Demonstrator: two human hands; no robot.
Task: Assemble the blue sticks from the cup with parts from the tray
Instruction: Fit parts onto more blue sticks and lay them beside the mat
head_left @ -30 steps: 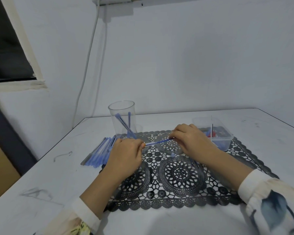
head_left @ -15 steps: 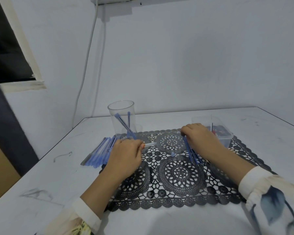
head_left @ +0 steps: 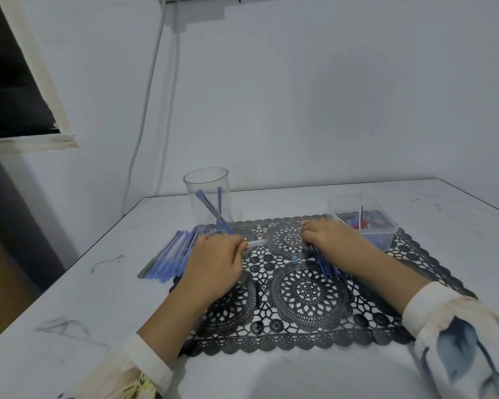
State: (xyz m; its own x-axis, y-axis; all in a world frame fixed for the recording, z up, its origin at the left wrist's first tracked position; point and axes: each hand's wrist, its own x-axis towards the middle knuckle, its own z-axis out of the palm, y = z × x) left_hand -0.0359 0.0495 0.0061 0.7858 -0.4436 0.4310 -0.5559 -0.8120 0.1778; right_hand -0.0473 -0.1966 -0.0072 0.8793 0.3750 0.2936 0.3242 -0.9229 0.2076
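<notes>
Downward view over a white table (head_left: 69, 283), with a black lace mat (head_left: 300, 300) at centre frame.

Left of centre: left hand (head_left: 213, 263), knuckles up at the mat's left edge, fingers curled round a clear tube (head_left: 257, 242), one short end poking out to the right.

Right of centre: right hand (head_left: 332, 240), knuckles up, fingers bent down toward the mat just beside the tray (head_left: 385, 240). Impossible to tell whether pinching anything.

Beneath that wrist: a few loose blue rods (head_left: 324, 267) lying on the mat. Between the two hands: a small blue cap (head_left: 294, 259), alone on the lace.

Behind the left hand, above centre-left: a clear cup (head_left: 196, 180), upright, with blue sticks (head_left: 211, 208) leaning inside.

Left of the mat: a row of blue pens (head_left: 167, 257), side by side on the table.

Inside the clear tray, right of middle: small red and blue parts (head_left: 363, 223).
</notes>
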